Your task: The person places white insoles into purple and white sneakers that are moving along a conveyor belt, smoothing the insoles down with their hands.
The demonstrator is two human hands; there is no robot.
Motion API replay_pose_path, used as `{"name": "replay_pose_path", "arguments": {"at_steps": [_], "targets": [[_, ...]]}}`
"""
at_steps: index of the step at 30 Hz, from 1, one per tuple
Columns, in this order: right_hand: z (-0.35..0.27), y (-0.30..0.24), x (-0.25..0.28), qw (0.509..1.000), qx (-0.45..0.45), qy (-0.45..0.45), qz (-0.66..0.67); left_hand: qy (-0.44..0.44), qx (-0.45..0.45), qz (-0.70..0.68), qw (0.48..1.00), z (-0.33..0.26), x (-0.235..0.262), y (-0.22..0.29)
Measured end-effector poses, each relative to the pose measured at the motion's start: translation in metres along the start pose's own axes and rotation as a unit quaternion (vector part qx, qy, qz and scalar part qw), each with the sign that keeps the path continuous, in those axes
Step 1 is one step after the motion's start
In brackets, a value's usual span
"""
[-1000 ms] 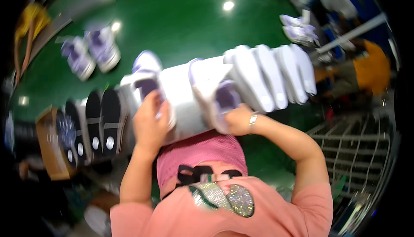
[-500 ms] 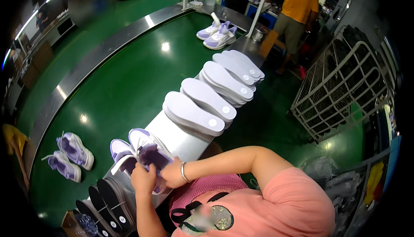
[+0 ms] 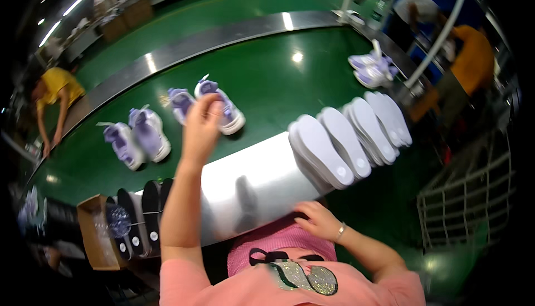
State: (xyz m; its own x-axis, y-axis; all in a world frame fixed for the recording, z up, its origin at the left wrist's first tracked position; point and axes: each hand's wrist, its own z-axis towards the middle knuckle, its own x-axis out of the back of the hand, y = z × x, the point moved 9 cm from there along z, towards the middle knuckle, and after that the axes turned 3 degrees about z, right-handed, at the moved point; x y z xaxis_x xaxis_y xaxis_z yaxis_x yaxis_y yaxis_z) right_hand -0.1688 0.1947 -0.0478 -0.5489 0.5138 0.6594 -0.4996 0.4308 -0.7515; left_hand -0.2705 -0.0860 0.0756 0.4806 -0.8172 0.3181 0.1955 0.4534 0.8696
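Note:
My left hand is stretched over the green surface, in front of a pair of white and lilac sneakers. Its fingers are loosely bent with nothing visible in them; whether they touch a shoe I cannot tell. My right hand hovers by the near edge of the steel bench, fingers apart and slightly curled, holding nothing. Stacks of light grey insoles lie on the bench to the right. Black insoles, some tied in bundles, stand at its left end.
Another sneaker pair sits farther left on the green belt, and one more at the far right. A cardboard box with clear plastic stands beside the black insoles. A wire cart is at right. People work beyond.
The sneakers both hands held over the bench now stand on the green belt by my left hand. My right hand has drawn back to the bench edge. The view has turned left.

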Motion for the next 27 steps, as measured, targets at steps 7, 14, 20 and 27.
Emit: {"name": "replay_pose_path", "arguments": {"at_steps": [7,14,20,27], "targets": [[0.004,-0.114,0.067,0.859,0.038,-0.005,0.511,-0.152,-0.198,-0.306,0.919,-0.117,0.024,0.204],[0.003,-0.302,0.109,0.689,0.321,-0.297,0.578,0.062,-0.439,-0.227,0.867,-0.138,0.087,0.265],[-0.001,-0.308,0.102,0.705,0.302,-0.291,0.572,0.151,-0.393,-0.248,0.873,-0.148,0.094,0.250],[-0.009,-0.289,0.117,0.721,0.292,-0.230,0.585,0.214,-0.362,-0.297,0.857,-0.144,0.089,0.236]]}}
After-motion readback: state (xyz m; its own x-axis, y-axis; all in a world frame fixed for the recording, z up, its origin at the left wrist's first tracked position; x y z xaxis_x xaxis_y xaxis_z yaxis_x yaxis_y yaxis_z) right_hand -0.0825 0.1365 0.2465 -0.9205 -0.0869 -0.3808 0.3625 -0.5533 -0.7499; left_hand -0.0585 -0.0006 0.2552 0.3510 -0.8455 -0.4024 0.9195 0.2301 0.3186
